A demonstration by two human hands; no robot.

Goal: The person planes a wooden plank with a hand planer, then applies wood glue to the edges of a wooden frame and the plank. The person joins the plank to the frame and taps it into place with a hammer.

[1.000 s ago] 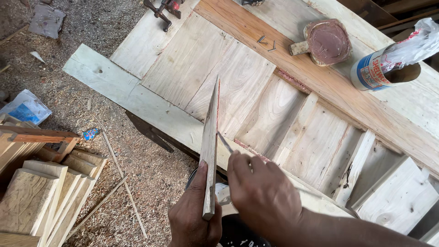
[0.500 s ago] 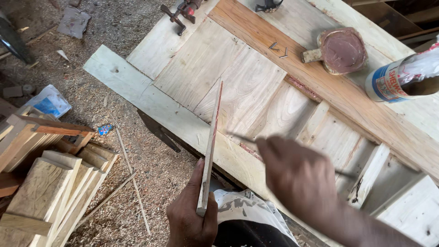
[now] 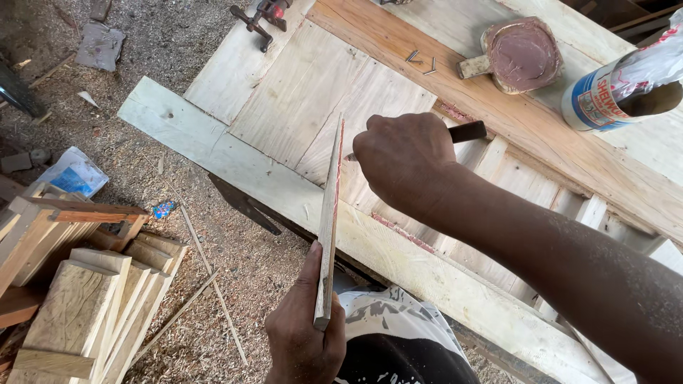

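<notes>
Wood strip point(image 3: 329, 220) | left hand point(image 3: 302, 341) grip closed round it | right hand point(image 3: 402, 163) fist clasps dark-handled tool point(image 3: 466, 131)

Layout around the wooden panel and the two hands

The wooden panel point(image 3: 299, 92) lies across the middle. The left hand point(image 3: 302, 341) is in front of it and holds the thin strip point(image 3: 329, 213) on edge; the right hand point(image 3: 405, 167) with a tool point(image 3: 466, 131) is just right of the strip. The can point(image 3: 605, 96) and the lid point(image 3: 523, 53) stand on the far right. The stacked blocks point(image 3: 78, 299) lie on the floor point(image 3: 178, 43), left.
</notes>
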